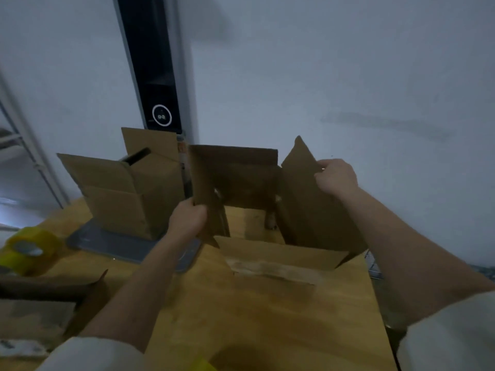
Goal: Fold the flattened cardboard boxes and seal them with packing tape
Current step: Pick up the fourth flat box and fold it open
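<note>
A brown cardboard box point(241, 178) stands opened out on the wooden table point(267, 317), its flaps up and its inside showing the table through it. My left hand point(187, 219) grips the lower edge of the box's left wall. My right hand point(336, 176) grips the top edge of the right flap point(302, 199). The near flap point(278, 257) leans toward me with a strip of old tape on it. A yellow tape roll point(29, 250) lies at the table's left edge, away from both hands.
Another cardboard box point(126, 194) with raised flaps stands on a grey base plate point(115, 246) at the back left. Flattened cardboard point(48, 298) lies at the near left. A dark panel point(151, 62) rises on the white wall. A metal rack point(24, 145) stands at far left.
</note>
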